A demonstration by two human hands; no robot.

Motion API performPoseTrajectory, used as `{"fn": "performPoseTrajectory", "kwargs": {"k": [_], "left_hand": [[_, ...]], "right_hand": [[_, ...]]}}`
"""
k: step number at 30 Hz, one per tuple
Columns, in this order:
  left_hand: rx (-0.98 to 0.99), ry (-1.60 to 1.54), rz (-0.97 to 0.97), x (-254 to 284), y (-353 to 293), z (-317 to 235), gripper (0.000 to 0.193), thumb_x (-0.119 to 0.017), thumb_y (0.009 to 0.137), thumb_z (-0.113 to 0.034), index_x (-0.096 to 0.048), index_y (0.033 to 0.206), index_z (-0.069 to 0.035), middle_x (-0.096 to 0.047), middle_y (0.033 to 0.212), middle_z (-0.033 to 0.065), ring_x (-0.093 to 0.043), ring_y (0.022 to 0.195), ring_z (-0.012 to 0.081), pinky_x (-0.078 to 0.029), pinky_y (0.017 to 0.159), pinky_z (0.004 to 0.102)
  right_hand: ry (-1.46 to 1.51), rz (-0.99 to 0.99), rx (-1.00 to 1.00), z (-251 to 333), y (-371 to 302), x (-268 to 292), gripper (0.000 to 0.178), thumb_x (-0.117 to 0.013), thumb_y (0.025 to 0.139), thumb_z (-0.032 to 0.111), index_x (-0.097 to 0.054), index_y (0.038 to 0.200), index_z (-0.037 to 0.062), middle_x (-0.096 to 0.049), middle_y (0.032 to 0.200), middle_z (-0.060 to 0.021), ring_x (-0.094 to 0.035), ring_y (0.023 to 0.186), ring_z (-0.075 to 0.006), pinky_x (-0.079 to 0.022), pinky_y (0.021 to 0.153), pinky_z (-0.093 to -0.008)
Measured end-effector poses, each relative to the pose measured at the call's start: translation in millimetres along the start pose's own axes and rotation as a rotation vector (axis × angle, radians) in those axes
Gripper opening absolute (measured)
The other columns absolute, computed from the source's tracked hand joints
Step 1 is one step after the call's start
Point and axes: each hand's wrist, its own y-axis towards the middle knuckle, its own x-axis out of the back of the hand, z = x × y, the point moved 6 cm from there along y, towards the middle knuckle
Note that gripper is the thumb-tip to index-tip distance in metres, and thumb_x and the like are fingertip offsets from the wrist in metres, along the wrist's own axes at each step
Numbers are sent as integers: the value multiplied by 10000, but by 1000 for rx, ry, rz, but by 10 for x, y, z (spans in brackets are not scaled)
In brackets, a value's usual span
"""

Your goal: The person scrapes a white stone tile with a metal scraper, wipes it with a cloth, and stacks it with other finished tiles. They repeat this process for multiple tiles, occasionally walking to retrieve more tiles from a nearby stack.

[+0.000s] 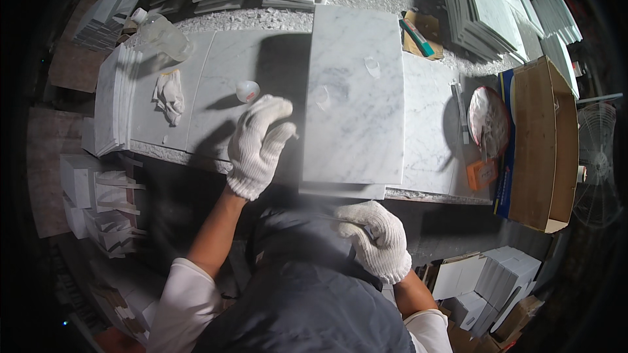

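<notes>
My left hand (258, 150), in a white knit glove, is over the bench left of a grey-veined white marble slab (356, 137). Its thumb and fingers are apart with nothing between them. Just beyond its fingertips is a small round white container (247, 91). Two glossy clear patches (371, 67) mark the slab's top. Below the slab's near edge, my right hand (379, 242), gloved alike, is in front of my dark apron (301, 287). Its fingers bend loosely leftward, a gap showing between them and the thumb. Another slab edge (340, 191) shows beneath the top one.
Left on the bench are a crumpled glove (170, 97), a clear plastic jug (163, 36) and upright tiles (111, 101). Rightward are a round dish of pale paste (488, 123), an orange box (482, 174) and a cardboard box (536, 150). A green-handled cutter (417, 38) and stacked tiles (481, 10) are farther back.
</notes>
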Motion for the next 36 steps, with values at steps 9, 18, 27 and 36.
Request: {"fn": "performPoseTrajectory", "kwargs": {"k": [9,18,27,36], "left_hand": [[-237,176,263,-182,430,-164,862,-795,852,-475,-449,1498,-21,-479,1527,176,-487,1401,331,-407,1168,409],[-243,277,395,-486,743,8,849,-756,842,-586,-518,1478,-77,-414,1558,171,-380,1464,369,-329,1215,467],[-344,304,455,-330,707,-96,596,-669,932,-556,-701,1319,-104,-534,1518,126,-418,1471,292,-362,1204,414],[-365,541,437,-581,735,-236,639,-678,951,-455,-561,1451,-75,-510,1522,163,-443,1441,337,-377,1182,456]], "right_hand": [[-10,19,3,-9,-54,6,191,-707,896,101,-739,1080,63,-742,1024,-128,-710,901,-311,-559,811,-380],[-10,-10,21,-29,-11,29,176,-706,923,132,-738,1072,44,-740,1014,-125,-702,887,-301,-558,810,-372],[506,-209,-105,-213,-121,245,105,-637,974,-1,-668,1061,-51,-700,1018,-148,-718,862,-202,-599,765,-311],[50,-475,-105,-222,-16,737,239,-675,813,53,-766,1031,25,-685,984,-90,-614,935,-197,-502,855,-328]]}}
